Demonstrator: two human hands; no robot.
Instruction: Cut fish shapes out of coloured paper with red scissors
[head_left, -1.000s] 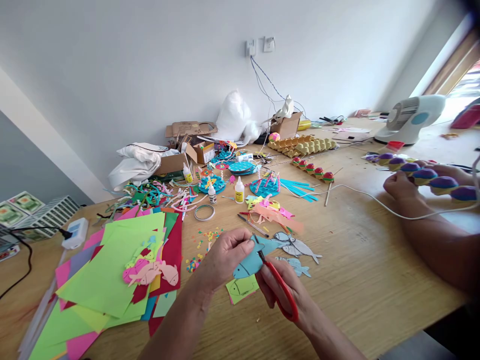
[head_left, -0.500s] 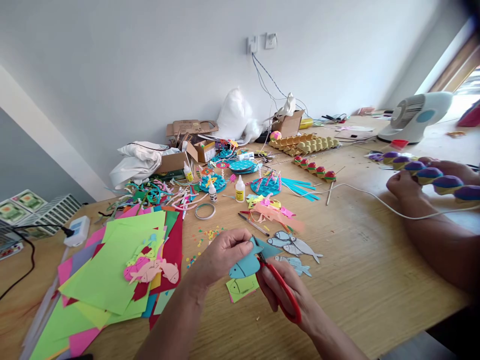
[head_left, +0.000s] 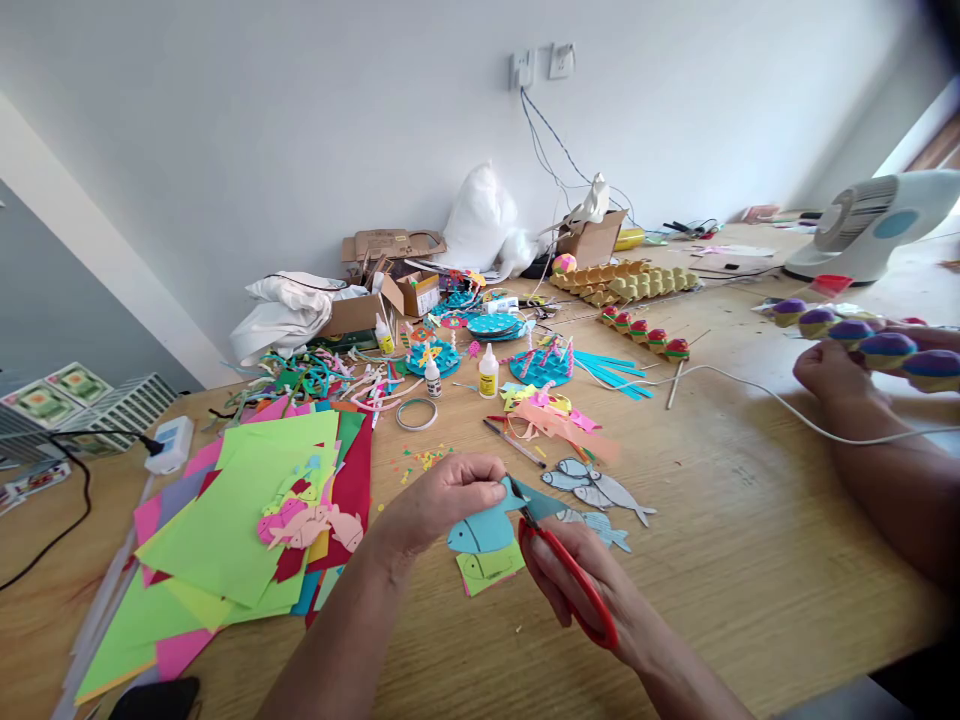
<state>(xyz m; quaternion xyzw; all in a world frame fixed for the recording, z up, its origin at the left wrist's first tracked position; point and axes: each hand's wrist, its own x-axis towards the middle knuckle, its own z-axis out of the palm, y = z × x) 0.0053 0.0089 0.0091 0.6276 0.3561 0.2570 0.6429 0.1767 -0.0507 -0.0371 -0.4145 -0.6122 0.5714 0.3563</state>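
Over a wooden table [head_left: 697,610] with visible grain, the left hand [head_left: 457,500] pinches a blue paper fish [head_left: 480,528] between thumb and fingers, and the right hand [head_left: 577,575], apart from it, is closed through the handles of red scissors [head_left: 576,590], whose blades are at the fish's tail end. Below the fish, between the hands, lies a small green sheet [head_left: 487,568] with a fish outline drawn on it. Just beyond the right hand are grey-blue paper fish [head_left: 604,492] with dark outlines. To the left of the left hand, a loose stack of coloured paper [head_left: 217,530] overlaps in green, pink and red, with small cut fish [head_left: 300,525] on top. Past both hands stand glue bottles [head_left: 488,374], a roll of tape [head_left: 416,414] lying flat near them, and blue decorated pieces [head_left: 541,363]. Farther out, cardboard boxes [head_left: 364,312], a white plastic bag [head_left: 480,220] and egg cartons [head_left: 622,284] sit toward a plain pale wall [head_left: 337,130], where cables hang from a socket [head_left: 523,70]. Well to the right of the right hand, another person's hand [head_left: 836,375] holds a painted carton strip [head_left: 886,350]; beyond it stands a white fan [head_left: 870,225].
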